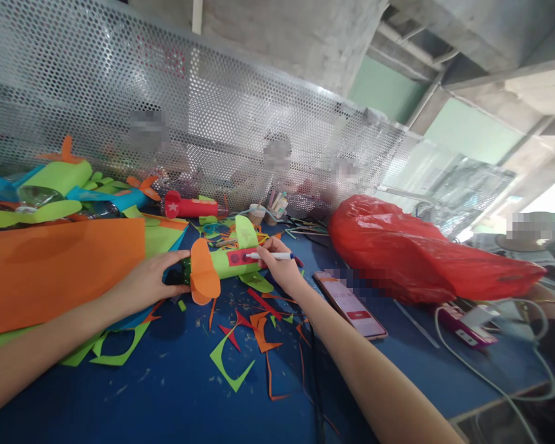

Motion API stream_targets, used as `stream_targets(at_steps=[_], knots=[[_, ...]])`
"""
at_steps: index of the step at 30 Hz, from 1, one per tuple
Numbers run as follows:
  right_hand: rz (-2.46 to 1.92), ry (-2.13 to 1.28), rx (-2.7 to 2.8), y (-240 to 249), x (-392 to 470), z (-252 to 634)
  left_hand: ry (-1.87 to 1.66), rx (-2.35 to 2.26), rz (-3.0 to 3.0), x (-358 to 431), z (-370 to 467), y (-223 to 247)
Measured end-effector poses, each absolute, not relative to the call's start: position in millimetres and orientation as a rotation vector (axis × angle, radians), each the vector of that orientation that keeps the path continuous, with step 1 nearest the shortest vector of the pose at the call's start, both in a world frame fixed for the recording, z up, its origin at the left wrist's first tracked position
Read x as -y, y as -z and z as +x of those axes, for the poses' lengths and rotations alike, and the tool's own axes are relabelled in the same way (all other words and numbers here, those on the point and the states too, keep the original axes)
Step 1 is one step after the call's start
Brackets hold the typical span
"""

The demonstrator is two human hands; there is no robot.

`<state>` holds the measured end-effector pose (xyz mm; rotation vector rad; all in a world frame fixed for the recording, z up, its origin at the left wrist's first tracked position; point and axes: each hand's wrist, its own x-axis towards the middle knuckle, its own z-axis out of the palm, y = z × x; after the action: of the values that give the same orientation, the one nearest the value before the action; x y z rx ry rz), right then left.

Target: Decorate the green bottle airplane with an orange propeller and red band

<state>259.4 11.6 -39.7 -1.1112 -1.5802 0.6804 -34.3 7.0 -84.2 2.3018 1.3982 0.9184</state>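
A toy plane (pixel 219 261), made from a green bottle wrapped in lime paper, lies on its side with an orange propeller (pixel 205 271) at its neck end. My left hand (pixel 155 275) is closed around the bottle's dark green neck. In my right hand (pixel 277 262) is a white marker pen (pixel 281 255), its tip on the red paper strip (pixel 241 256) stuck along the body. Dark round marks show on that strip. Lime wing pieces stick out above and below the body, close to my right fingers.
Orange sheets (pixel 65 265) lie at left, with finished paper-covered bottles behind. Paper scraps (pixel 234 364) litter the blue table (pixel 176 401). A phone (pixel 351 305), red plastic bag (pixel 393 246) and cabled power strip (pixel 472 327) are at right. Perforated metal panels (pixel 259 111) stand behind; a person sits far right.
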Motion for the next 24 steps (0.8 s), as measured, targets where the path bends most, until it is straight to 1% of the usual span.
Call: stream_targets(at_steps=[24], knots=[[-1.070,-0.689,1.563,38.8,-9.8,253.6,-0.956,-1.380,2.335,-7.4,-34.3,84.5]])
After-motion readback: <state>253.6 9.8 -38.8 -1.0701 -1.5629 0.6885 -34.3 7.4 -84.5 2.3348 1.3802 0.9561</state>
